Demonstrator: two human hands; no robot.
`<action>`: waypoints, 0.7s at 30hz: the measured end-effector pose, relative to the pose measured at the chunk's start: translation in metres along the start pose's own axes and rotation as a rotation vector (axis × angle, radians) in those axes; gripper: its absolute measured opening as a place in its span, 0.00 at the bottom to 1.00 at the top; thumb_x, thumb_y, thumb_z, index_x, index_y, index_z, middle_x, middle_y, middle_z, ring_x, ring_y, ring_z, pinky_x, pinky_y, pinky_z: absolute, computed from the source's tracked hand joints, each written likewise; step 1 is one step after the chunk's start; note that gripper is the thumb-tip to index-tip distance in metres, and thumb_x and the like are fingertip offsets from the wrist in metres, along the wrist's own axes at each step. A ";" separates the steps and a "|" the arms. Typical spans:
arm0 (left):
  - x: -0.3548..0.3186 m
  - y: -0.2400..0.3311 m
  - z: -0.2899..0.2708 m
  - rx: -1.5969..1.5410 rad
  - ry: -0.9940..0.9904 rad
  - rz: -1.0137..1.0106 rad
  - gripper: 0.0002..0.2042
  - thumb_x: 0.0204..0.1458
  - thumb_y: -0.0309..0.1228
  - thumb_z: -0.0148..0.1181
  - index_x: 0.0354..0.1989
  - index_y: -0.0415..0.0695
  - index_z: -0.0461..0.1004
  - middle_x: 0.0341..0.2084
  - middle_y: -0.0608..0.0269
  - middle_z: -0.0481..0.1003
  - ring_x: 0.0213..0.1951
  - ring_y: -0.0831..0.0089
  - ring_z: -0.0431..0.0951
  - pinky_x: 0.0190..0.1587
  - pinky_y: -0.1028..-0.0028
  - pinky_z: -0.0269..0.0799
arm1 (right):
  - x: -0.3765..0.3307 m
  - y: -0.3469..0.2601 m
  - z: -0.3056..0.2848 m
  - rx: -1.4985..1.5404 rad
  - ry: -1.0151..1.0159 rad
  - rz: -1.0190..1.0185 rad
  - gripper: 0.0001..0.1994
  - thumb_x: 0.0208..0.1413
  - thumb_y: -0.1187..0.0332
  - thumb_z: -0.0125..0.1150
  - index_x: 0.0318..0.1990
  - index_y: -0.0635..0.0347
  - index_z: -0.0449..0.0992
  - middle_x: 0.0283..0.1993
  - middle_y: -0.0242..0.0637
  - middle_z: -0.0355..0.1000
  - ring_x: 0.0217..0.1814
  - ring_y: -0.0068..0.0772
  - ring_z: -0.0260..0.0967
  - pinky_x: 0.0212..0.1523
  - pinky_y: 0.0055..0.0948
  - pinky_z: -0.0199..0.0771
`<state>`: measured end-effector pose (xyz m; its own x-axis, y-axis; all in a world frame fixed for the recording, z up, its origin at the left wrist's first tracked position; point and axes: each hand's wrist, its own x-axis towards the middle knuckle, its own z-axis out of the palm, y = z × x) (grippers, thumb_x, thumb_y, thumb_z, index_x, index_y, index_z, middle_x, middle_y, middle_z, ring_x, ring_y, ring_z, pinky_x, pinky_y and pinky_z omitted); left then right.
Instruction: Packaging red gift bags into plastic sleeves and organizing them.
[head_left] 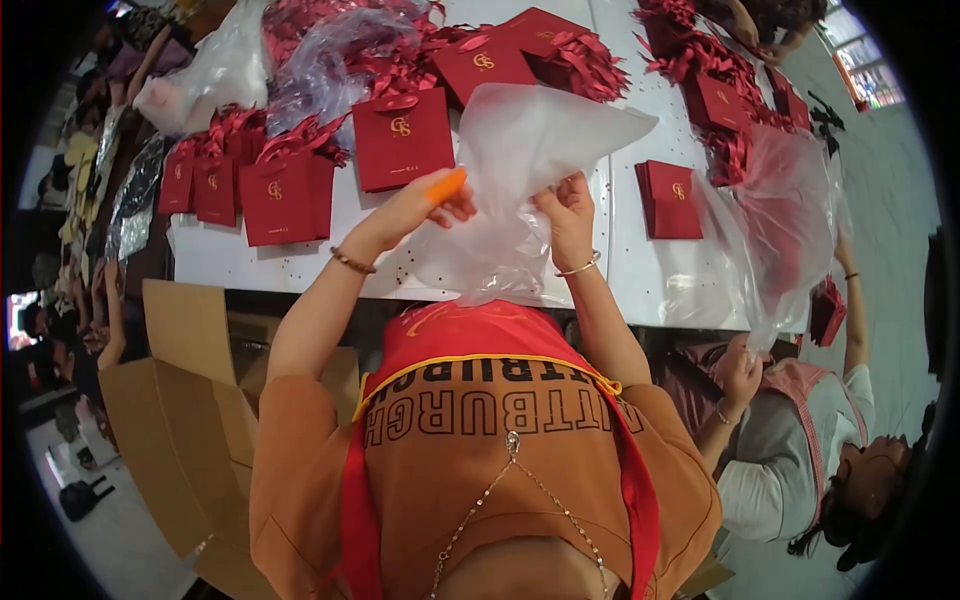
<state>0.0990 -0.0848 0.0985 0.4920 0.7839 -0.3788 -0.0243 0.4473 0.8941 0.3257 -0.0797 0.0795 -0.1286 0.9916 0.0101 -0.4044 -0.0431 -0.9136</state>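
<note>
Your two forearms reach forward from your body over the near edge of the white worktop, the left one angling inward to the right and the right one leaning slightly to the left, so that your left hand and right hand face each other at about the same height in view, with the translucent plastic bag between them. The bag stretches away from you, its long axis running from the near edge by your apron toward the far side; it narrows between your hands, and its far part flares out, with one pointed corner aimed right. Your left fingers are half curled beside the bag's left edge, an orange patch on the uppermost one, and you cannot tell from here whether they grip the film. Your right thumb and fingers are closed together on the bag's right edge, with the film gathered at their tips. Just beyond your left hand stands a red paper bag, and a stack of red bags stands to the right of your right hand.
</note>
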 end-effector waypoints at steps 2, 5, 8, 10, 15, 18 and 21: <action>0.011 -0.006 0.011 -0.169 0.037 0.031 0.13 0.53 0.39 0.51 0.42 0.45 0.68 0.34 0.67 0.71 0.36 0.80 0.71 0.38 0.78 0.66 | 0.000 0.001 0.004 0.043 0.051 0.001 0.14 0.44 0.82 0.53 0.40 0.62 0.63 0.33 0.29 0.64 0.35 0.21 0.63 0.35 0.19 0.64; 0.021 0.005 0.044 -0.219 0.168 0.213 0.11 0.52 0.38 0.53 0.38 0.44 0.72 0.30 0.71 0.72 0.32 0.83 0.69 0.34 0.82 0.64 | -0.002 -0.001 0.012 0.051 0.289 -0.020 0.08 0.48 0.80 0.51 0.36 0.61 0.64 0.30 0.28 0.63 0.30 0.16 0.60 0.32 0.18 0.63; 0.028 0.018 0.045 -0.114 0.346 0.406 0.08 0.50 0.34 0.57 0.30 0.42 0.76 0.25 0.72 0.74 0.29 0.86 0.68 0.29 0.82 0.61 | -0.004 0.013 -0.006 -0.069 0.319 -0.092 0.05 0.51 0.75 0.53 0.35 0.60 0.65 0.28 0.26 0.64 0.27 0.14 0.58 0.31 0.16 0.62; 0.028 0.027 0.038 -0.172 0.324 0.407 0.09 0.50 0.34 0.57 0.29 0.41 0.75 0.24 0.71 0.73 0.26 0.86 0.67 0.28 0.83 0.61 | -0.006 0.013 -0.018 -0.109 0.320 -0.105 0.05 0.52 0.73 0.54 0.35 0.60 0.65 0.27 0.26 0.63 0.27 0.14 0.58 0.30 0.16 0.61; 0.025 0.042 0.038 -0.127 0.383 0.430 0.09 0.48 0.32 0.60 0.21 0.42 0.72 0.16 0.74 0.67 0.21 0.87 0.62 0.25 0.84 0.57 | -0.001 -0.002 -0.022 -0.536 0.426 -0.260 0.10 0.50 0.70 0.59 0.36 0.63 0.66 0.22 0.24 0.62 0.24 0.14 0.56 0.29 0.15 0.59; 0.029 0.038 0.034 0.112 0.411 0.519 0.11 0.46 0.31 0.62 0.18 0.44 0.67 0.15 0.76 0.63 0.21 0.87 0.59 0.23 0.84 0.54 | -0.003 -0.025 -0.011 -0.679 0.353 -0.410 0.14 0.47 0.68 0.61 0.39 0.64 0.67 0.25 0.29 0.64 0.22 0.17 0.58 0.25 0.16 0.60; 0.033 0.031 0.047 0.175 0.333 0.614 0.12 0.45 0.28 0.62 0.17 0.44 0.64 0.15 0.76 0.61 0.21 0.87 0.57 0.22 0.84 0.53 | -0.010 -0.060 0.024 -0.501 -0.102 0.017 0.13 0.49 0.66 0.59 0.38 0.64 0.67 0.32 0.34 0.69 0.26 0.20 0.66 0.24 0.18 0.66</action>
<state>0.1556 -0.0650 0.1253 0.1425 0.9738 0.1770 -0.0577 -0.1703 0.9837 0.3298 -0.0900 0.1441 -0.2289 0.9734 0.0101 0.0787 0.0288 -0.9965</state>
